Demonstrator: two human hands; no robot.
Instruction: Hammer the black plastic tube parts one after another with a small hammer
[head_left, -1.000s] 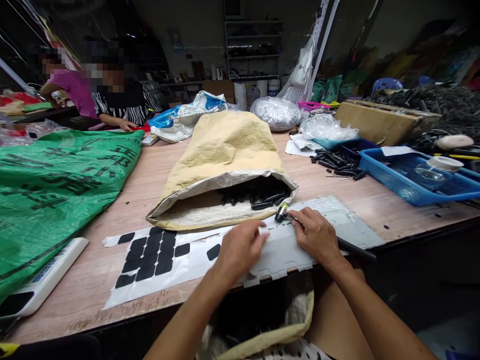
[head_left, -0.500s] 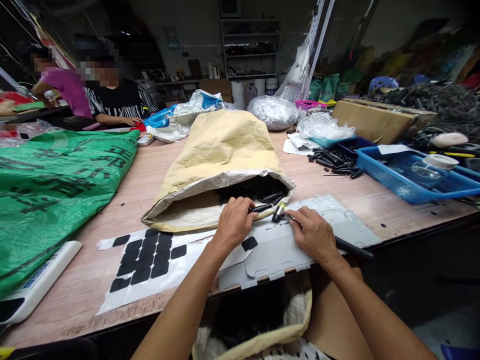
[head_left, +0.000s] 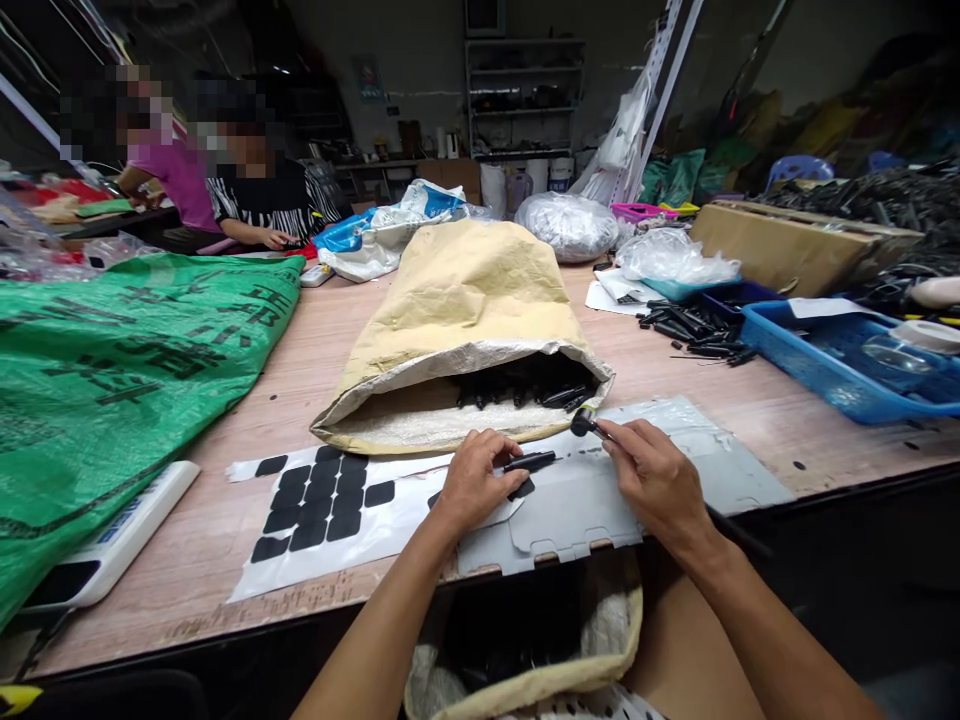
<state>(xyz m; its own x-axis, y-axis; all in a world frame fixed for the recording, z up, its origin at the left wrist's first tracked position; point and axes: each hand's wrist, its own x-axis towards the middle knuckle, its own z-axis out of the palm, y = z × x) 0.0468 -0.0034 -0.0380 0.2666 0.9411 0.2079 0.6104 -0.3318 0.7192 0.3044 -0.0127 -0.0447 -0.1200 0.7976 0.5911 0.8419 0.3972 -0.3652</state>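
My left hand is closed round a black pen-shaped piece, holding it lengthwise just above the grey board. In my right hand is a small hammer; its dark head is raised near the mouth of the tan sack, and its black handle runs back under the wrist. The hammer and the piece are apart. Lying on its side, the tan woven sack opens towards me, with several black pieces inside. A white sheet with black rounded-square stickers lies left of my left hand.
To the left are a green sack and a white device. A blue basket and a pile of black pieces stand right. Below the table edge an open sack sits at my lap. Two people sit across, back left.
My left hand has drawn the black piece away from the sack's mouth, down over the board. The hammer head has turned in my right hand. The whole view has shifted slightly.
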